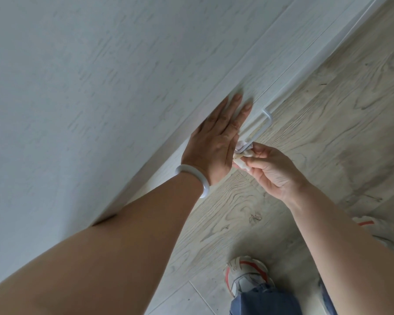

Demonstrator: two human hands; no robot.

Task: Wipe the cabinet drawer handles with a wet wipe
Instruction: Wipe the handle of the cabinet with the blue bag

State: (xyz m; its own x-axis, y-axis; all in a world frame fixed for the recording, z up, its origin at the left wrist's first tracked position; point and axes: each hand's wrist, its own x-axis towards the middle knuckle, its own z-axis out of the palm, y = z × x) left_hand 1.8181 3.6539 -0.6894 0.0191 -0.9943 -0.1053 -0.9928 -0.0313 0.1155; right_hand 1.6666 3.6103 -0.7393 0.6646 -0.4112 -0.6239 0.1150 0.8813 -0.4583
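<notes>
Two hands are at work on a white cabinet (100, 87), seen from the head camera looking down.

The left hand (214, 142) lies flat on the drawer front, fingers straight and a little spread, holding nothing. It seems to keep the drawer from sliding. A smooth pale bangle (192, 179) sits on that wrist.

The right hand (271, 169) pinches a crumpled white wipe (242, 155) between thumb and fingers. The wipe is wrapped on the near end of the handle (259, 128).

The handle is a thin white bar with bent ends, and it looks hard and smooth. Its long line runs up and to the right, away from the right hand. So the bare part of the bar lies ahead of the wipe, and the right hand is the nearer one to it. I think the next move is a slide along the bar toward the far bent end.

The cabinet has a faint wood grain. The floor (328, 110) is pale wood with swirly marks. Grey shoes with red stripes (246, 273) and blue trouser legs show at the bottom.
</notes>
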